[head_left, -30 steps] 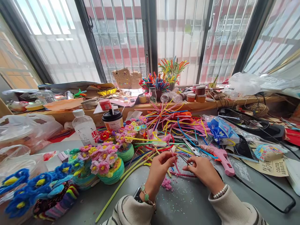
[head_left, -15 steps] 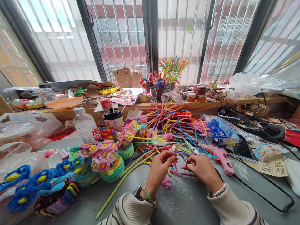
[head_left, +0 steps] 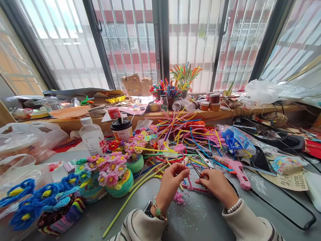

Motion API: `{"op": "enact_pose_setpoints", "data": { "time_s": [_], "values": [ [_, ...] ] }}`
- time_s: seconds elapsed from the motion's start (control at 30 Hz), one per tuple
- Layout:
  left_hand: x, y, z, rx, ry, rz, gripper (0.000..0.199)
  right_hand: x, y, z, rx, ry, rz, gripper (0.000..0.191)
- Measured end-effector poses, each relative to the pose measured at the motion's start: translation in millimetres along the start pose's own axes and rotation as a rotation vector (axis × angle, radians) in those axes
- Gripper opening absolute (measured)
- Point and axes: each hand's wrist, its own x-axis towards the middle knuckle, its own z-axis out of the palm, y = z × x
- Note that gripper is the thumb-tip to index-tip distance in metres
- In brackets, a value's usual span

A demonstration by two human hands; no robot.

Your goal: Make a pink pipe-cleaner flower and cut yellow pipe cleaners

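Note:
Between thumb and fingers, my left hand [head_left: 171, 183] pinches a pink pipe cleaner [head_left: 185, 160], which stands upright with a fluffy pink top [head_left: 179, 148]. My right hand [head_left: 217, 184] is closed on small scissors [head_left: 197, 169], whose blades point up and left near the pipe cleaner. A large pair of silver scissors [head_left: 206, 158] lies just beyond my right hand. Below the hands, a clump of pink fuzz [head_left: 179, 198] rests on the grey table [head_left: 190, 224] among tiny clippings. A dark red pipe cleaner [head_left: 200, 189] lies between the hands.
Pipe-cleaner flower pots [head_left: 120, 182] crowd the left, beside a plastic bottle [head_left: 92, 137] and a lidded cup [head_left: 121, 129]. A heap of pipe cleaners [head_left: 185, 129] lies behind the hands. At right are a pink glue gun [head_left: 238, 172] with its cord and a blue packet [head_left: 237, 140].
The pink pipe cleaner now stands straighter, its fluffy top slightly lower. Both hands have shifted only a little, and the small scissors' blades now sit slightly farther from the pipe cleaner.

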Motion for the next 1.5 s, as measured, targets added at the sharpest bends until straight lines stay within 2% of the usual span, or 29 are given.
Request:
{"op": "enact_pose_setpoints", "data": {
  "time_s": [0.27, 0.4, 0.53, 0.6, 0.67, 0.77, 0.93, 1.03, 1.13, 1.23, 1.3, 1.37, 1.43, 1.5],
  "values": [
    [1, 1, -0.2, 0.025, -0.002, 0.007, 0.020, -1, 1, 1, -0.054, 0.047, -0.039, 0.023],
    [1, -1, -0.9, 0.043, 0.011, 0.013, 0.022, 1, 3, 2, 0.042, -0.016, -0.007, 0.017],
    [2, -4, -1.5, 0.060, -0.009, 0.028, 0.022, -2, -2, -2, 0.157, 0.000, -0.053, 0.023],
    [2, -5, -1.9, 0.053, -0.010, 0.030, 0.022, -6, -7, -3, 0.308, -0.067, -0.115, 0.030],
    [2, -4, -2.2, 0.051, 0.006, 0.030, 0.021, -9, -13, -1, 0.459, -0.196, -0.175, 0.032],
    [3, -3, -1.8, 0.064, 0.029, 0.031, 0.020, -11, -19, 8, 0.534, -0.292, -0.234, 0.028],
    [4, -4, -1.6, 0.100, 0.034, 0.043, 0.022, -10, -19, 15, 0.508, -0.227, -0.253, 0.026],
    [6, 0, -12.2, 0.155, 0.089, 0.092, 0.027, -9, -18, 11, 0.441, -0.128, -0.247, 0.029],
    [8, 11, -34.9, 0.359, 0.306, 0.218, 0.034, -7, -15, 6, 0.322, 0.013, -0.265, 0.030],
    [8, 21, -58.4, 0.695, 0.464, 0.298, 0.024, -6, -10, 2, 0.226, 0.116, -0.274, 0.029],
    [6, 23, -67.6, 0.930, 0.463, 0.281, 0.024, -5, -8, 0, 0.183, 0.159, -0.273, 0.029],
    [6, 23, -70.9, 1.119, 0.419, 0.202, 0.026, -5, -6, -1, 0.143, 0.196, -0.271, 0.029],
    [6, 21, -70.4, 1.237, 0.428, 0.143, 0.024, -5, -6, -2, 0.115, 0.219, -0.271, 0.028],
    [7, 20, -69.2, 1.281, 0.491, 0.139, 0.019, -6, -5, -1, 0.099, 0.232, -0.277, 0.027]
  ]
}}
